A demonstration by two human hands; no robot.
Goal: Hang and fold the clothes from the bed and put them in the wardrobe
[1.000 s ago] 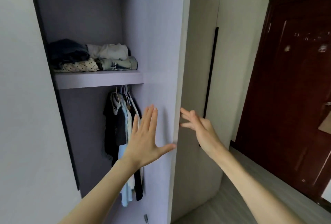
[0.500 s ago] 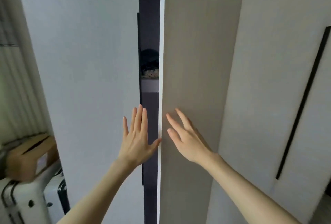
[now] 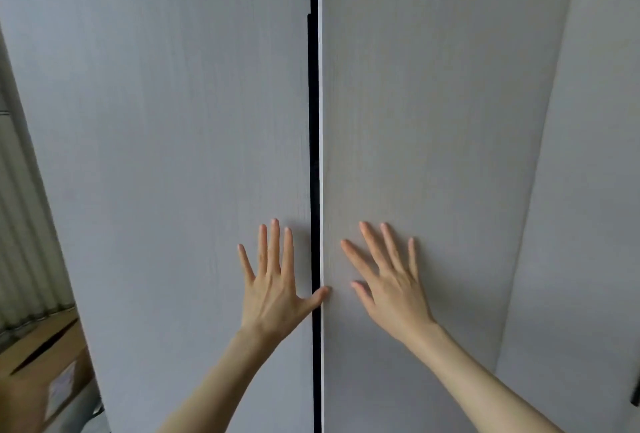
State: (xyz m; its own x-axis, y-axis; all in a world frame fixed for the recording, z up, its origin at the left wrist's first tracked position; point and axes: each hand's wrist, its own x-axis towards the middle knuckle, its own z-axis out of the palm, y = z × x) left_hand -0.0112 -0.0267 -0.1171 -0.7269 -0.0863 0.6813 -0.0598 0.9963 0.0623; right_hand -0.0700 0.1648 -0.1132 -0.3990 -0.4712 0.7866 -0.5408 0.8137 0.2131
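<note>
Two pale grey wardrobe doors fill the view, with only a thin dark gap [image 3: 314,121] between them. My left hand [image 3: 273,280] lies flat with spread fingers on the left door [image 3: 173,155], its thumb reaching across the gap. My right hand [image 3: 388,277] presses flat on the right door [image 3: 433,121] with straight fingers. The clothes inside the wardrobe are hidden behind the doors.
A brown cardboard box [image 3: 38,367] sits low at the left beside the wardrobe, in front of a ribbed wall or curtain [image 3: 24,225]. A further wardrobe panel [image 3: 588,190] stands at the right, with a dark handle end [image 3: 636,394] at the frame edge.
The doors have swung from wide open to almost closed. The shelf with folded clothes and the hanging garments have dropped out of sight. Both hands now lie flat on the door fronts.
</note>
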